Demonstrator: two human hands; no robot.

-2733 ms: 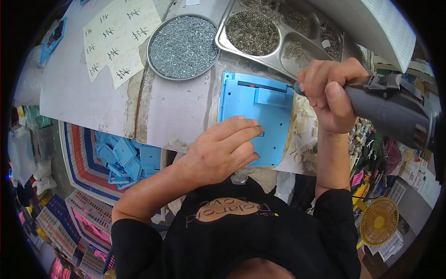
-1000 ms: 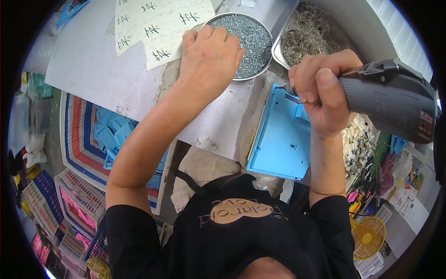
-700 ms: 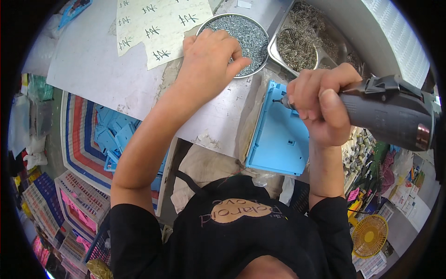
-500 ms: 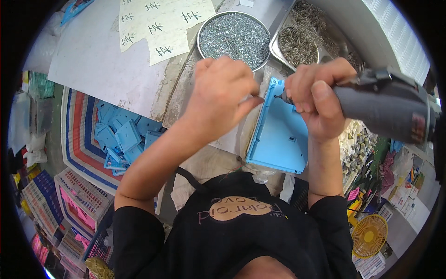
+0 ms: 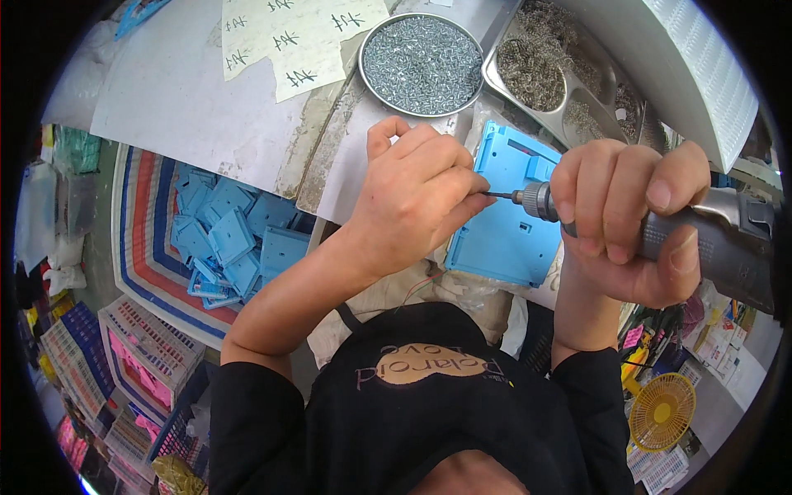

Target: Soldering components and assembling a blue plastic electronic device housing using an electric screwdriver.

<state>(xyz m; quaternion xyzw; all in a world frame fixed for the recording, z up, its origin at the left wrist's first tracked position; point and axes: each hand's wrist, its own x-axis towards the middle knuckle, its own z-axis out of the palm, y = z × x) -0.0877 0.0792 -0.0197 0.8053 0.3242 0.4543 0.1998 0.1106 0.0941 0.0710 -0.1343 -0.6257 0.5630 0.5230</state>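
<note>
Blue plastic panel (image 5: 505, 241) lies face up at the near edge of a white worktable (image 5: 190, 124), between a worker's two bare hands, its long axis running away from the body with a slight lean. Across its width, just over the surface as far as the angle shows, points the slim dark bit (image 5: 503, 195) of a grey power screwdriver (image 5: 726, 257), aimed from the worker's right to left. The right hand (image 5: 631, 219) is wrapped around the front of the tool, fingers close behind the knurled chuck (image 5: 540, 200). From the other side, the left hand (image 5: 425, 186) covers part of the panel's left edge, thumb and forefinger drawn to a narrow pinch right at the bit's tip; whether a screw sits between them cannot be told. Of the two, the left is nearer the tip, while the panel's near half spreads out below the bit, toward the worker.

Beyond the left hand stands a round metal dish (image 5: 363, 76) heaped with small silvery screws (image 5: 421, 64). Beside it to the right is a steel compartment tray (image 5: 499, 89) of springs (image 5: 532, 74). Lower left, similar blue plastic parts (image 5: 227, 235) are piled inside a striped lining (image 5: 142, 223).
</note>
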